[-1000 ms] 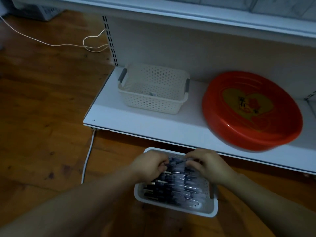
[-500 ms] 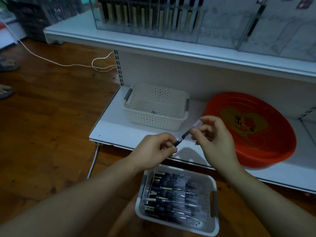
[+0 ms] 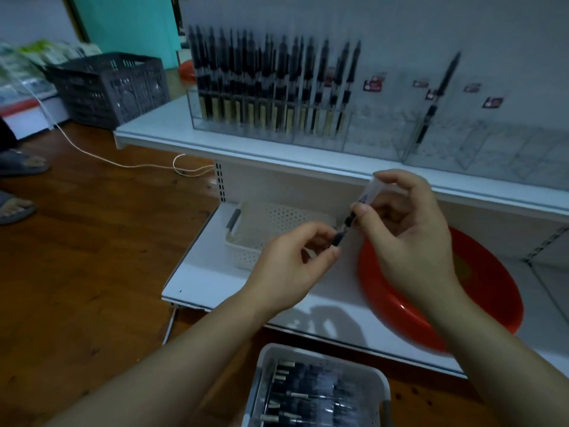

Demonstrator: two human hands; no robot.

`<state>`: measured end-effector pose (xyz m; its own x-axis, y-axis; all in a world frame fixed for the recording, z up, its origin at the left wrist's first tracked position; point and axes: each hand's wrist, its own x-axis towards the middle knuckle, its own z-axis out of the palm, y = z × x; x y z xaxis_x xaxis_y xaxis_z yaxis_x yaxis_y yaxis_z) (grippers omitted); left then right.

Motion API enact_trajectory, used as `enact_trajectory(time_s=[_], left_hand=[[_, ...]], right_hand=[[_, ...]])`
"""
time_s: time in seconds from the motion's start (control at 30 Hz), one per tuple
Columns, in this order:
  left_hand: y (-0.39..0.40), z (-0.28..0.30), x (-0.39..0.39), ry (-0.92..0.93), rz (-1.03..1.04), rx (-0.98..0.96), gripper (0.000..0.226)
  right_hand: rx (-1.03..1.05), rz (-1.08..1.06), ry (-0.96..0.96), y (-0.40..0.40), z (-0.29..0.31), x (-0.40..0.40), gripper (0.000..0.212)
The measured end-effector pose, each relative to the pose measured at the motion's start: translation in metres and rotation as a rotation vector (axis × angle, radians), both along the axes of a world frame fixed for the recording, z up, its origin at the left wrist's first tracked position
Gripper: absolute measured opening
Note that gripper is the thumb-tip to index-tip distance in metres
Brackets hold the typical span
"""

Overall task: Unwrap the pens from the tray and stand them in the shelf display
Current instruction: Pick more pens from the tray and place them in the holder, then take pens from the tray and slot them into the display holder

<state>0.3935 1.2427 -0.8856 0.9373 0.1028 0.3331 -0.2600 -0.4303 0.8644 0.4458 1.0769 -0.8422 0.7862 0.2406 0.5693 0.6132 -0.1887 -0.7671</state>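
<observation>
A black pen (image 3: 348, 223) in a clear plastic sleeve (image 3: 371, 191) is held up between both hands, slanting up to the right. My left hand (image 3: 295, 266) pinches the pen's lower end. My right hand (image 3: 409, 238) pinches the sleeve near its upper part. Below, on the floor, a white tray (image 3: 381, 383) holds several wrapped pens (image 3: 308, 396). On the upper shelf a clear display (image 3: 369, 140) has many black pens (image 3: 271, 84) standing at its left, and one pen (image 3: 437, 94) leaning further right.
An empty white perforated basket (image 3: 246, 238) and a red round tray (image 3: 480, 291) sit on the lower shelf (image 3: 215, 272). A grey crate (image 3: 110, 87) stands at the back left. A white cord (image 3: 92, 152) trails over the wooden floor. Someone's sandalled feet (image 3: 15, 183) are at the left edge.
Both hands have lifted one wrapped pen out of the floor tray and raised it to shelf height. The view has tilted up, bringing the pen display into sight.
</observation>
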Motion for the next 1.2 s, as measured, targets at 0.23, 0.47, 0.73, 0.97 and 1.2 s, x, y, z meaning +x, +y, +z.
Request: enact_trajectory(time_s=[0.23,0.47,0.73,0.97,1.2], left_hand=[[0.01,0.069,0.022,-0.359,0.152,0.086,0.009],[0.017,0.101,0.052,-0.433,0.311,0.285,0.031],[0.013,0.104,0.074,-0.344,0.405,0.508,0.052],[0.018,0.101,0.08,-0.357,0.423,0.522,0.05],[0.021,0.096,0.077,-0.356,0.411,0.563,0.055]], right_hand=[[0.125,-0.096,-0.22,0.011,0.083,0.023,0.038],[0.16,-0.208,-0.352,0.022,0.145,0.068,0.033],[-0.195,-0.202,-0.348,0.045,0.146,0.092,0.035],[-0.257,-0.184,-0.3,0.05,0.143,0.098,0.036],[-0.21,-0.158,-0.245,0.05,0.144,0.102,0.034]])
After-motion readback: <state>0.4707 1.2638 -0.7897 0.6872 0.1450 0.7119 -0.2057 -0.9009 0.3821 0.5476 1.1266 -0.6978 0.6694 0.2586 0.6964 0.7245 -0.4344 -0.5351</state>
